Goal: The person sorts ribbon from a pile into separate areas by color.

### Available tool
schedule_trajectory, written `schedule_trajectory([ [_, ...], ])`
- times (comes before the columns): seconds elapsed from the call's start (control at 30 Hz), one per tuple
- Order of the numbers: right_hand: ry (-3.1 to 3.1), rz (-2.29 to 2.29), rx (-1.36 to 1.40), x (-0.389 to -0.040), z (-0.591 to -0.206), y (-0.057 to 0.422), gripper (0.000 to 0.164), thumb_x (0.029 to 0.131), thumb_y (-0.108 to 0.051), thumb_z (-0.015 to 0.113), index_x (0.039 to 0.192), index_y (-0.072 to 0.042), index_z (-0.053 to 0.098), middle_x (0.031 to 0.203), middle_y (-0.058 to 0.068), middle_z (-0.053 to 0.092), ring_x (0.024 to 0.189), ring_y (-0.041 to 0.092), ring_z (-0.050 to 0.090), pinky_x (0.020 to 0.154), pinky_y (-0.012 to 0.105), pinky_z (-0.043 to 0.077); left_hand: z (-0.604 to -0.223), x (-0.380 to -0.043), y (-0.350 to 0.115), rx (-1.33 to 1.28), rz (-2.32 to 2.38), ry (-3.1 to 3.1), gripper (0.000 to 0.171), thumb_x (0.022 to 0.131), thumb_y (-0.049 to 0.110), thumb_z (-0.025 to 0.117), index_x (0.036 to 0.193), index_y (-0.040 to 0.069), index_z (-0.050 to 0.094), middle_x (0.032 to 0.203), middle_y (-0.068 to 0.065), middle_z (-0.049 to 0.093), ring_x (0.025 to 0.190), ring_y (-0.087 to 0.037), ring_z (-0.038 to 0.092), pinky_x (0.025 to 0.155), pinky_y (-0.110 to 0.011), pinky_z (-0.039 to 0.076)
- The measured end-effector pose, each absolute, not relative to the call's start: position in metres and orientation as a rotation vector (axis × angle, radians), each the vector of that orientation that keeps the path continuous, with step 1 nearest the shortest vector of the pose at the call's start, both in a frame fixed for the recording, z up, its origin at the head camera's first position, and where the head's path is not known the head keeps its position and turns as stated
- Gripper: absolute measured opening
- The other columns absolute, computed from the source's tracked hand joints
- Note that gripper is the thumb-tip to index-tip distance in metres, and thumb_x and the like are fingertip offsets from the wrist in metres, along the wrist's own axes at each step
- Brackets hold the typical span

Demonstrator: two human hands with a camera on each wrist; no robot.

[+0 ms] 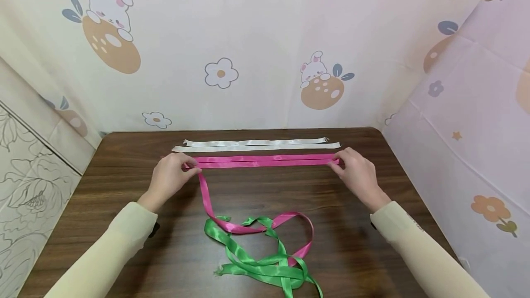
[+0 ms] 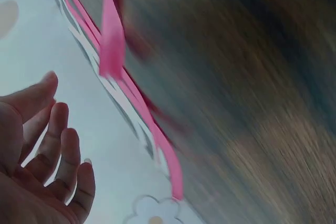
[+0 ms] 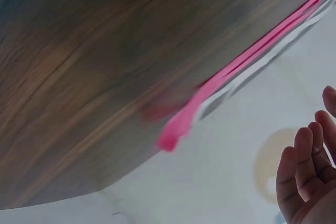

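Because the pink ribbon (image 1: 256,164) lies as two parallel bands with its long axis running from left to right, the relation that seems to matter most is between its ends and the hands, one at each end. The left hand (image 1: 169,176) is at the ribbon's left end and the right hand (image 1: 358,174) at its right end, so neither is clearly nearer to the bands as a whole, and the ribbon spans the space between them. Both hands look relaxed, fingers loosely bent and thumb apart, grasping nothing; the wrist views show a gap between the fingers and the ribbon, though from the head view alone I cannot tell whether the fingertips touch its ends. At the ribbon's left end, beside the left hand, a pink tail (image 1: 205,197) drops toward the person, curves round on the near side of the bands and mingles with a tangled green ribbon (image 1: 275,270). Just beyond the pink ribbon lie two white strips (image 1: 256,149), roughly parallel to it. Beneath the ribbon is a dark wood-grain table (image 1: 352,252); pale sleeves (image 1: 107,247) reach in from its near side, and past it, behind the white strips, rises a printed cloth (image 1: 265,26) with rabbits and flowers.
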State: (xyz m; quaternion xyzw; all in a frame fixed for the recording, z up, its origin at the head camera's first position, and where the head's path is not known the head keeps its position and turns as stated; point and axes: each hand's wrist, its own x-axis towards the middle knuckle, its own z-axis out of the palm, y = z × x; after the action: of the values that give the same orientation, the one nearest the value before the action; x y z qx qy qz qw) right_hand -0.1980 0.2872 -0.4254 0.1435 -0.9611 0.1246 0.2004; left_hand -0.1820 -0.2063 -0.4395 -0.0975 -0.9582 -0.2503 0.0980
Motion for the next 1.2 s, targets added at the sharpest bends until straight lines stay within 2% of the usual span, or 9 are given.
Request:
schedule_trajectory([
  [0.2, -2.555, 0.333, 0.628, -0.178, -0.422, 0.255, 0.021, 0.081, -0.024, 0.089, 0.089, -0.011, 0.074, 0.082, 0.003, 0.068, 0.067, 0.016, 0.059, 0.056, 0.037, 0.051, -0.44, -0.164, -0.192, -0.502, -0.758, -2.822, 0.016, 0.083, 0.024, 0.087, 0.094, 0.013, 0.081, 0.087, 0.001, 0.077, 0.085, -0.02, 0.064, 0.077, -0.04, 0.052],
  [0.27, -2.511, 0.334, 0.702, -0.17, -0.421, 0.243, 0.022, 0.079, -0.024, 0.09, 0.087, -0.011, 0.074, 0.08, 0.002, 0.067, 0.068, 0.015, 0.059, 0.057, 0.035, 0.051, -0.441, -0.158, -0.187, -0.597, -0.772, -2.806, 0.018, 0.082, 0.023, 0.088, 0.093, 0.012, 0.081, 0.087, 0.001, 0.077, 0.085, -0.02, 0.066, 0.085, -0.043, 0.054],
  [0.43, -2.448, 0.367, 0.887, -0.148, -0.42, 0.213, 0.024, 0.077, -0.025, 0.091, 0.087, -0.011, 0.074, 0.08, -0.001, 0.067, 0.068, 0.013, 0.06, 0.058, 0.03, 0.051, -0.442, -0.143, -0.174, -0.854, -0.77, -2.765, 0.02, 0.081, 0.026, 0.089, 0.094, 0.012, 0.082, 0.089, 0.002, 0.077, 0.085, -0.016, 0.066, 0.087, -0.04, 0.053],
  [0.47, -2.446, 0.376, 0.92, -0.144, -0.42, 0.208, 0.024, 0.077, -0.025, 0.091, 0.088, -0.012, 0.075, 0.08, -0.001, 0.067, 0.069, 0.012, 0.061, 0.058, 0.03, 0.052, -0.442, -0.14, -0.172, -0.898, -0.762, -2.764, 0.02, 0.081, 0.027, 0.089, 0.094, 0.013, 0.082, 0.09, 0.003, 0.076, 0.086, -0.015, 0.065, 0.082, -0.038, 0.051],
  [0.6, -2.447, 0.428, 1.025, -0.128, -0.424, 0.187, 0.025, 0.076, -0.026, 0.091, 0.09, -0.012, 0.076, 0.084, -0.003, 0.069, 0.072, 0.011, 0.064, 0.063, 0.029, 0.055, -0.447, -0.129, -0.165, -1.046, -0.751, -2.748, 0.019, 0.082, 0.031, 0.087, 0.094, 0.017, 0.081, 0.091, 0.007, 0.075, 0.09, -0.011, 0.064, 0.084, -0.037, 0.049],
  [0.9, -2.497, 0.504, 1.197, -0.106, -0.445, 0.153, 0.021, 0.08, -0.028, 0.089, 0.091, -0.016, 0.077, 0.085, -0.006, 0.069, 0.071, 0.006, 0.059, 0.063, 0.022, 0.048, -0.461, -0.116, -0.158, -1.16, -0.785, -2.747, 0.021, 0.083, 0.034, 0.086, 0.096, 0.02, 0.08, 0.092, 0.01, 0.074, 0.088, -0.005, 0.057, 0.083, -0.033, 0.045],
  [1.2, -2.575, 0.491, 1.289, -0.098, -0.462, 0.137, 0.018, 0.088, -0.034, 0.083, 0.094, -0.019, 0.078, 0.087, -0.007, 0.069, 0.075, 0.006, 0.059, 0.066, 0.021, 0.044, -0.467, -0.112, -0.153, -1.208, -0.731, -2.76, 0.022, 0.084, 0.037, 0.085, 0.098, 0.021, 0.081, 0.089, 0.011, 0.072, 0.088, -0.005, 0.055, 0.082, -0.03, 0.045],
])
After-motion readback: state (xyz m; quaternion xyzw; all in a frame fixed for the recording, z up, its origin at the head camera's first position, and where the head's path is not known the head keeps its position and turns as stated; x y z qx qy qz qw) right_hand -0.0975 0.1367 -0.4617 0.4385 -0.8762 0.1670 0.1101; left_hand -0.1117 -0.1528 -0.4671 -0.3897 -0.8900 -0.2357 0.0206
